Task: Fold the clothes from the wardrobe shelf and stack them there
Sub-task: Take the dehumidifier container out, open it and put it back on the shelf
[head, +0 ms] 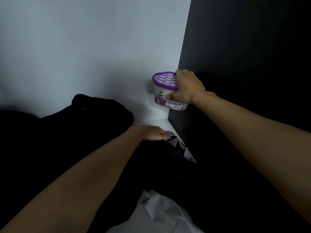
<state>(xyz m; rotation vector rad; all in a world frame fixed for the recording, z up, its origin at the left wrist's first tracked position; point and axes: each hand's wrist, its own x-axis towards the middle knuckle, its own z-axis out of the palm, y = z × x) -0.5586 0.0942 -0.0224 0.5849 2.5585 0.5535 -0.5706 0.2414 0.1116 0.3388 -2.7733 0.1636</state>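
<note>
Your left hand (153, 132) sits on the far edge of the dark clothes (75, 132), fingers curled down and gripping the fabric. Just past your fingertips a grey-and-white patterned cloth (175, 140) pokes out of the pile, touching them. The dark clothes lie heaped on the shelf (190, 155), covering nearly all of it from the left side to under your forearm. Only a narrow white strip of board shows along the right. The heap rises to a hump against the pale back wall (84, 56).

Your right hand (186, 86) is well apart from the clothes, up in the back right corner. Its fingers are wrapped around 1 white tub (161, 96), with the thumb low on the printed side and the other fingers over the rim of the purple grid lid (164, 80). The tub is tilted slightly, and its base shows above the corner of the shelf. You cannot tell whether it touches the board. The black side panel (244, 47) stands right behind that hand.

Nearest to you, at the bottom, a crumpled white fabric (159, 211) lies between your 2 forearms, partly under the dark clothes.
</note>
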